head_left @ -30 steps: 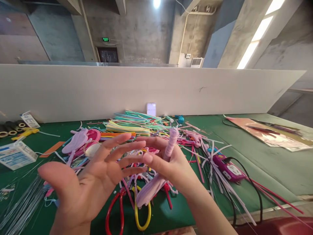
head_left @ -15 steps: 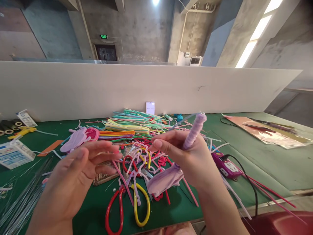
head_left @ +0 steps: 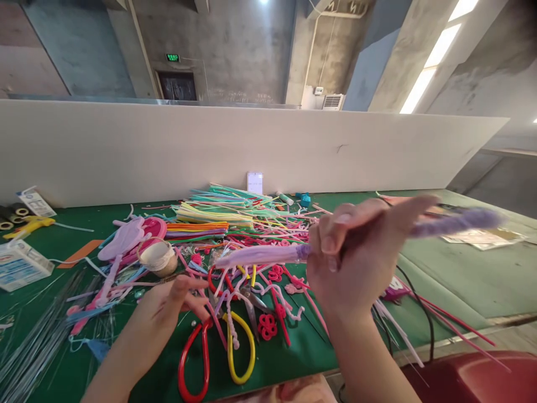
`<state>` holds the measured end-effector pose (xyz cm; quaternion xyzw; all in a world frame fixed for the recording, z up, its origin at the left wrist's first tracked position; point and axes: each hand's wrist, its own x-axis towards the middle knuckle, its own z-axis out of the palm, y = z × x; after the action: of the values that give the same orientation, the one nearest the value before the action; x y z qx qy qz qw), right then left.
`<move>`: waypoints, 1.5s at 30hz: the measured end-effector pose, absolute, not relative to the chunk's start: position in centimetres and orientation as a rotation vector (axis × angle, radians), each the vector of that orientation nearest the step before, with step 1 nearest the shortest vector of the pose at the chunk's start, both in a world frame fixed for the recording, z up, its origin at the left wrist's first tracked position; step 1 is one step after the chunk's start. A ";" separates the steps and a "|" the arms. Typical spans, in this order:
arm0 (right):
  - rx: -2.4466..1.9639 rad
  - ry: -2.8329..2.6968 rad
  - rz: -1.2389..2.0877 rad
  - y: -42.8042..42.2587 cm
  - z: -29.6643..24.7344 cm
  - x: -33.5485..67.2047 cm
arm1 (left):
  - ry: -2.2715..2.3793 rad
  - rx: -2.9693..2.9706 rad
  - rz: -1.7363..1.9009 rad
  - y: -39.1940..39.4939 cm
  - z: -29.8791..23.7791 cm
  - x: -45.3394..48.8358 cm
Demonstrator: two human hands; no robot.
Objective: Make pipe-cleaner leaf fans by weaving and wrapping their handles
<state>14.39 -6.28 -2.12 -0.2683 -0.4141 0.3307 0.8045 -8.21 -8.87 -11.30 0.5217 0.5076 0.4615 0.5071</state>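
My right hand (head_left: 356,260) is raised above the green table (head_left: 461,280), closed round a lilac fuzzy pipe-cleaner piece (head_left: 268,254) that lies nearly level; its wrapped stem (head_left: 457,223) sticks out to the right, blurred by motion. My left hand (head_left: 168,308) is low over the table with fingers curled, touching the pile of loose pipe cleaners beside the red and yellow scissors (head_left: 218,350). Whether it grips one is hidden.
A heap of coloured pipe cleaners (head_left: 218,215) fills the table's middle. A pink and lilac piece (head_left: 134,240) and a spool (head_left: 157,257) lie left. A white box (head_left: 20,266) is far left, a purple glue gun with a black cord (head_left: 394,291) right, a white partition (head_left: 251,145) behind.
My right hand swung the lilac piece from upright to nearly level and moved right. My left hand dropped from the air down onto the pile by the scissors.
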 end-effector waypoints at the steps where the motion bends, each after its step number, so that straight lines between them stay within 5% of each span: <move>1: -0.544 -0.889 0.655 -6.6 -2.4 14.1 | 1.124 1.182 1.051 -8.9 -11.2 -7.5; 6: -0.449 -1.292 0.529 -7.5 -6.2 13.2 | 0.561 0.690 1.088 -7.9 -9.0 -2.4; 12: -0.729 -1.874 0.574 -5.9 -11.3 15.9 | 0.977 0.459 1.431 -1.9 -5.5 -3.6; 21: -0.835 -1.354 1.624 -5.1 -13.0 14.9 | 0.983 0.720 1.382 1.1 -5.2 -4.4; 45: -0.672 -0.860 1.745 -4.4 -13.0 12.3 | 0.894 0.749 1.379 -1.7 -6.9 -2.3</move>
<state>12.25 -4.39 -13.01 -0.2796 -0.3581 0.7266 0.5154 -2.35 -1.68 -6.87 0.3257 0.3888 0.5994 0.6193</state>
